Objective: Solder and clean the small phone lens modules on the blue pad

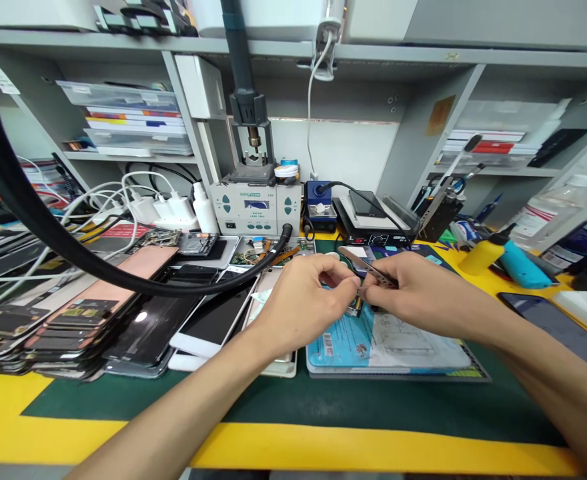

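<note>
Small part (354,308), dark w/ a bright edge, sits at the fingertips above the blue-and-white pack (343,340); too small/hidden to ID. L hand (301,297) pinches it, thumb to index, prob. to steady it; exact contact pt hidden. R hand (413,293) is closed on metal tweezers (361,261), tips pointing up + away, so thumb/index are prob. free for fine contact w/o putting the tool down. Pack lies flat on green mat (283,403), prob. as a raised work surface; mat covers part of yellow tabletop (283,447). Phones (158,320) grouped to L, prob. to leave elbow room. Behind: hot-air stn (258,210), its handpiece (247,107) upright in holder, prob. to keep nozzle off the clutter; hose (123,275) loops in front.
</note>
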A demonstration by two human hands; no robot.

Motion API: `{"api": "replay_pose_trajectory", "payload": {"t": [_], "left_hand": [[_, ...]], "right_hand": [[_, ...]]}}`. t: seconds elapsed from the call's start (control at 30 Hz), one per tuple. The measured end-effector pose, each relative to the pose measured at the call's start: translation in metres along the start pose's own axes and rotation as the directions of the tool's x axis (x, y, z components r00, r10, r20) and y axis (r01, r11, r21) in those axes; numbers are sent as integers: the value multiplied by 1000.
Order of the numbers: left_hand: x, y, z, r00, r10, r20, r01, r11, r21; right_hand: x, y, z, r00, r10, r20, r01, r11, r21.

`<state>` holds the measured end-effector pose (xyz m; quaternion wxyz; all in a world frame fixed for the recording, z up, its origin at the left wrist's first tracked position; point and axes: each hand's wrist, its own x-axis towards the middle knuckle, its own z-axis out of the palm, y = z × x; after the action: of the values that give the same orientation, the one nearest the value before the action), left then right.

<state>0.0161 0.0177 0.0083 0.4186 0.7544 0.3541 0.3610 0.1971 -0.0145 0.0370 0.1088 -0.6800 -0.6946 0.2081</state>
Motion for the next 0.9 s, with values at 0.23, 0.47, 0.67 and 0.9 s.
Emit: {"api": "replay_pose_trajectory", "payload": {"t": [0.23, 0.47, 0.67, 0.9], "left_hand": [[1, -4, 0, 1000, 5, -9, -5, 999, 53], [4, -10, 0, 1000, -9, -23, 9, 1000, 28], [5, -13, 0, 999, -35, -17, 36, 999, 25], [5, -11, -1, 999, -35, -7, 35, 999, 22]], "right_hand": [[0, 1, 0, 1000, -15, 1, 15, 1000, 16], [-1, 1, 1, 1000, -29, -6, 29, 1000, 10], [0, 0, 0, 1000, -25, -5, 25, 1000, 1], [0, 1, 0, 1000, -15, -12, 15, 1000, 11]]}}
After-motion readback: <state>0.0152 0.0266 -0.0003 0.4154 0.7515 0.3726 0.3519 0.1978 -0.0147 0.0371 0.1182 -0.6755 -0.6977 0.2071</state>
